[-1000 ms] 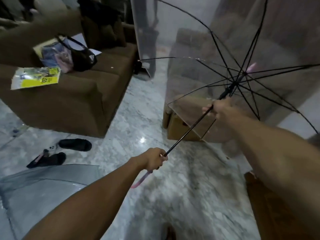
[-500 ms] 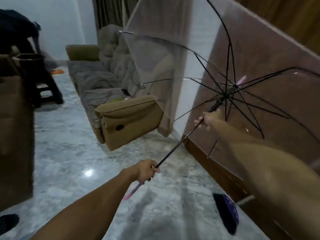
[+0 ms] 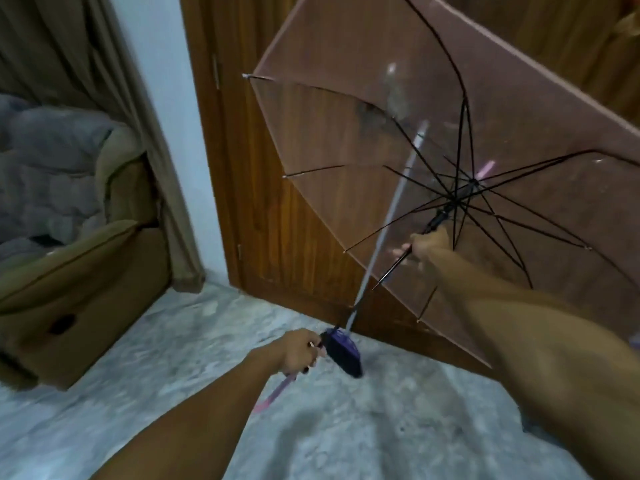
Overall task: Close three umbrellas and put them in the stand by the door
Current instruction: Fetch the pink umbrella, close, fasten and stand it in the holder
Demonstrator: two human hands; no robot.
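Note:
An open transparent umbrella (image 3: 346,133) with black ribs and a brownish rim fills the upper right, held in front of a wooden door (image 3: 277,237). My left hand (image 3: 298,353) grips its pink handle (image 3: 273,393) low in the centre. My right hand (image 3: 424,247) is closed around the black shaft just below the runner. A dark purple container-like object (image 3: 343,353) sits on the floor by the door, right beside my left hand. A pale lilac rod (image 3: 391,209) rises from it and leans toward the door.
An olive-brown armchair (image 3: 79,289) with a grey blanket stands at the left. A beige curtain (image 3: 104,64) hangs beside a white wall strip. The floor (image 3: 346,427) is grey marble.
The view has swung right, from the sofas to the wooden door. Both hands keep the same grip on the open umbrella. The purple object now lies beside my left hand.

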